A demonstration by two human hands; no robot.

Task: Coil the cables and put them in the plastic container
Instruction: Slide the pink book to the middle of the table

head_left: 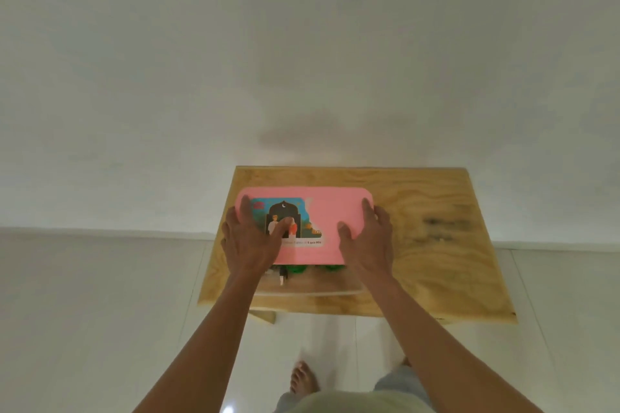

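A pink lid (323, 211) with a printed sticker lies on top of a clear plastic container (312, 285) on the wooden table. My left hand (250, 238) rests flat on the lid's left part, its thumb on the sticker. My right hand (367, 235) rests flat on the lid's right end, fingers over the edge. Through the container's near wall I see green cable coils (298, 269) and a dark plug; the lid hides most of them.
The small plywood table (429, 245) stands against a white wall, with a dark stain (443, 225) on its right part. The floor is white tile. My bare foot (303, 379) shows below the table's near edge.
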